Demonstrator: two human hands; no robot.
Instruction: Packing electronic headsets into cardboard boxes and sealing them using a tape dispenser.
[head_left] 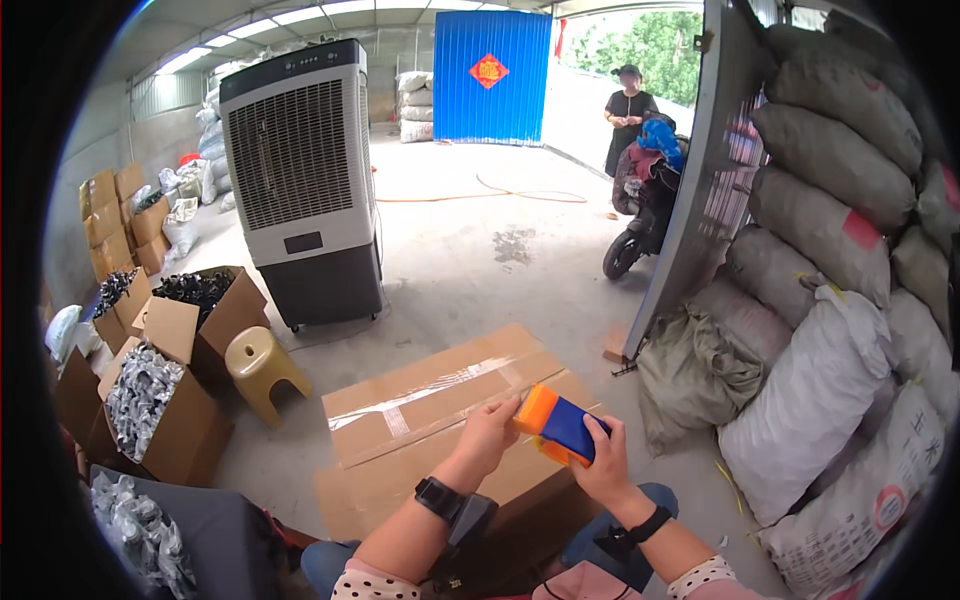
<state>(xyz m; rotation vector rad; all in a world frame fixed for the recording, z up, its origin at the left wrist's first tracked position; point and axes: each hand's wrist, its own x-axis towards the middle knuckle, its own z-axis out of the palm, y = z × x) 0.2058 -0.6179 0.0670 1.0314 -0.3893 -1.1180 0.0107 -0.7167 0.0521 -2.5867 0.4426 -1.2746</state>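
Note:
Above a large cardboard box (440, 385) with clear tape along its top, I hold an orange and blue plastic tool (568, 427). It looks like a tape dispenser, but no tape roll can be made out. My right hand (603, 462) is wrapped round its blue end, with an orange part below. At the orange end my left hand (488, 435) is closed, its thumb and fingers pinched against the edge. Whether a thin strip is between those fingers is too small to tell. Both wrists wear dark bands.
Open cartons (150, 405) of silvery and black parts stand at left, beside a yellow stool (262, 365). A tall air cooler (300, 180) rises beyond. Stuffed sacks (810, 400) are piled at right by a metal door (690, 190). Farther back, a person (628, 110) stands near a scooter (645, 205).

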